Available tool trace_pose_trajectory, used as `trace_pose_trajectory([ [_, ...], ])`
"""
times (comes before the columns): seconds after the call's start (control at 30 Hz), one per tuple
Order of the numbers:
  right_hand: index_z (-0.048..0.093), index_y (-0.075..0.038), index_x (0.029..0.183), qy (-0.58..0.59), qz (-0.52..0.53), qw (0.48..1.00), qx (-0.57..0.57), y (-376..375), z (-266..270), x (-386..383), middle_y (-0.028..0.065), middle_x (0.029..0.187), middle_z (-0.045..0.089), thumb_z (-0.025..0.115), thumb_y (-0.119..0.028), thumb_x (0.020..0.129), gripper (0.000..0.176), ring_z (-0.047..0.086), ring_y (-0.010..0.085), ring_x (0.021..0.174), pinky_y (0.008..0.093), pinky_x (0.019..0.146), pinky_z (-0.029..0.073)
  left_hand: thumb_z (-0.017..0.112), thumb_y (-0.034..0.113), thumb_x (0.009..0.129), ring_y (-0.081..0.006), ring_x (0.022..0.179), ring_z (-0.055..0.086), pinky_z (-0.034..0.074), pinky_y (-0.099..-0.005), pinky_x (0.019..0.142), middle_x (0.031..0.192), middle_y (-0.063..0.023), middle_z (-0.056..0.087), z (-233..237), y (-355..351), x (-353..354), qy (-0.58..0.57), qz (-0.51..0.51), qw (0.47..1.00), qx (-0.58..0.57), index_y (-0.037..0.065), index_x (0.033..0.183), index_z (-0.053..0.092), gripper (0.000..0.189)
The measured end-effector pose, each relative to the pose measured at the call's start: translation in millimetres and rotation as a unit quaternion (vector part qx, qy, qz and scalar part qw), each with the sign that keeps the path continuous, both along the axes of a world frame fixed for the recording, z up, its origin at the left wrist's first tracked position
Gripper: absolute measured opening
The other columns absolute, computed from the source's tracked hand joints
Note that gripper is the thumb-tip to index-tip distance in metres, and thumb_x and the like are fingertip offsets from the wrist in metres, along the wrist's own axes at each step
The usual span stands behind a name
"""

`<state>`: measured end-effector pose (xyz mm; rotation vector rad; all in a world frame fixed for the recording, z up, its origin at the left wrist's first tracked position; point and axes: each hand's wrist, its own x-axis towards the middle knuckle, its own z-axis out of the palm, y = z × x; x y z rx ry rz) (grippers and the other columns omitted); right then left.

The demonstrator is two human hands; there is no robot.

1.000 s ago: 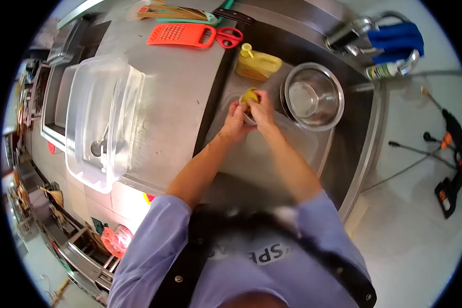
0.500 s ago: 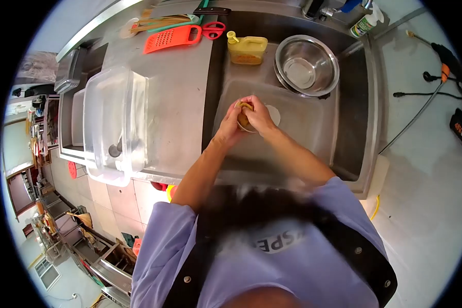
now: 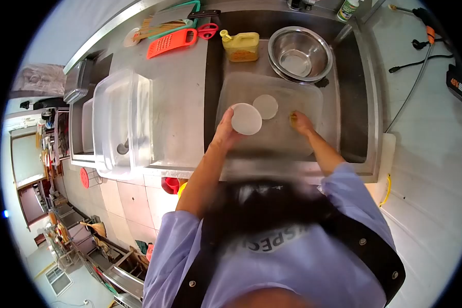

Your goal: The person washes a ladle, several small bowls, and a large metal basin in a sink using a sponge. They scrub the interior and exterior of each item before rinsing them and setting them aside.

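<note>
1. Left hand point(image 3: 225, 131): at the near-left part of the sink point(image 3: 351, 128). Fingers are closed on the rim of a white dish point(image 3: 246, 119). The dish is held tilted, round face up toward the head camera, over the left end of the clear tub point(image 3: 282, 143).
2. Right hand point(image 3: 303, 124): inside the tub, toward its right side. Fingers are curled about a yellow sponge point(image 3: 293, 117), of which only a small edge shows at the fingertips.
3. Second white dish point(image 3: 265, 107): lies in the tub between the two hands, just beyond the held dish. Cannot tell whether the two touch.
4. Steel bowl point(image 3: 299, 54): upright, at the far right corner of the sink, just beyond the tub.
5. Yellow bottle point(image 3: 239, 46): far left corner of the sink, beside the steel bowl.
6. Bench point(image 3: 179, 102), left of the sink: a clear box point(image 3: 122, 118) stands at the near-left edge with a ladle point(image 3: 123, 148) inside. An orange grater point(image 3: 170, 42) and red scissors point(image 3: 208, 31) lie side by side at the far edge.
</note>
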<state>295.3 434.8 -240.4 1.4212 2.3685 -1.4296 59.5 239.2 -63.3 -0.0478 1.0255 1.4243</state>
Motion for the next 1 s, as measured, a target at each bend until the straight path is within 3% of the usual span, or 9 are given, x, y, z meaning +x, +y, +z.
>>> trace_pose_trajectory([
  [0.1,0.059,-0.007,0.116,-0.110,0.190,0.894,0.390,-43.1,-70.2,23.0,0.0189,0.122,0.054,0.058,-0.021,0.082,0.037,0.059,0.0357,0.101,0.0404,0.080,0.050,0.033,0.058,0.093,-0.0299,0.124,0.042,0.038,-0.0541,0.097,0.134,-0.0075,0.043,-2.7,-2.3,10.9,-0.057,0.003,0.998,0.018,0.019,0.133,0.039,0.056],
  [0.13,0.059,-0.007,0.114,-0.108,0.285,0.884,0.355,-33.7,-103.9,18.4,0.0172,0.115,0.058,0.059,-0.020,0.081,0.036,0.059,0.0336,0.097,0.0387,0.079,0.049,0.032,0.060,0.092,-0.0301,0.125,0.041,0.037,-0.0541,0.098,0.135,-0.0078,0.042,-4.9,-1.9,11.0,-0.066,0.000,0.998,0.023,0.019,0.133,0.039,0.058],
  [0.2,0.060,-0.005,0.111,-0.075,0.152,0.985,-0.017,-28.6,-69.9,0.1,0.0141,0.110,0.059,0.059,-0.019,0.080,0.033,0.059,0.0292,0.094,0.0352,0.078,0.049,0.034,0.059,0.092,-0.0306,0.124,0.041,0.038,-0.0551,0.097,0.133,-0.0081,0.043,-11.0,-1.9,10.2,-0.044,0.007,0.999,0.012,0.020,0.132,0.039,0.057],
  [0.3,0.061,-0.002,0.106,0.187,-0.118,0.850,-0.478,-24.9,28.0,-29.2,0.0095,0.102,0.061,0.060,-0.017,0.080,0.030,0.060,0.0226,0.091,0.0300,0.076,0.049,0.038,0.057,0.092,-0.0312,0.122,0.042,0.039,-0.0566,0.094,0.131,-0.0087,0.044,-7.1,4.2,19.9,0.050,0.038,0.996,-0.060,0.020,0.130,0.040,0.053],
  [0.5,0.054,-0.006,0.111,0.243,0.157,0.956,-0.043,-84.2,173.9,-97.3,0.0144,0.104,0.061,0.061,-0.017,0.078,0.035,0.060,0.0282,0.090,0.0371,0.077,0.047,0.045,0.048,0.092,-0.0295,0.110,0.052,0.045,-0.0523,0.088,0.120,-0.0111,0.051,-8.3,40.0,30.1,0.048,0.073,0.982,-0.166,0.013,0.125,0.044,0.049],
  [0.67,0.052,-0.010,0.111,0.252,0.327,0.861,0.299,-74.0,147.5,-86.8,0.0154,0.105,0.060,0.062,-0.021,0.080,0.035,0.057,0.0350,0.092,0.0434,0.079,0.045,0.044,0.043,0.093,-0.0288,0.106,0.055,0.047,-0.0454,0.089,0.115,-0.0142,0.054,-26.1,48.4,-8.7,0.006,-0.044,0.995,-0.093,0.006,0.121,0.046,0.047],
  [0.8,0.053,-0.009,0.109,0.192,0.147,0.968,0.066,-86.3,180.4,-105.3,0.0136,0.098,0.061,0.064,-0.022,0.078,0.035,0.057,0.0327,0.092,0.0432,0.083,0.043,0.049,0.038,0.092,-0.0269,0.107,0.055,0.047,-0.0425,0.090,0.117,-0.0107,0.054,0.8,47.9,-10.1,0.054,-0.084,0.993,-0.063,0.011,0.120,0.047,0.040],
  [0.9,0.054,-0.010,0.110,0.277,0.020,0.957,-0.086,-89.3,183.0,-125.1,0.0139,0.094,0.060,0.064,-0.021,0.077,0.036,0.058,0.0331,0.090,0.0441,0.081,0.044,0.056,0.032,0.089,-0.0203,0.100,0.053,0.049,-0.0381,0.081,0.108,-0.0063,0.053,-12.1,46.5,14.1,0.092,0.140,0.986,0.014,0.013,0.125,0.038,0.045],
  [1.0,0.054,-0.012,0.108,0.361,0.211,0.892,0.176,-84.4,163.9,-111.7,0.0164,0.090,0.061,0.063,-0.020,0.078,0.033,0.060,0.0348,0.085,0.0453,0.074,0.047,0.058,0.026,0.086,-0.0232,0.098,0.054,0.048,-0.0387,0.083,0.107,-0.0074,0.053,-6.8,42.6,-14.0,0.004,0.048,0.998,-0.027,0.012,0.118,0.044,0.038],
])
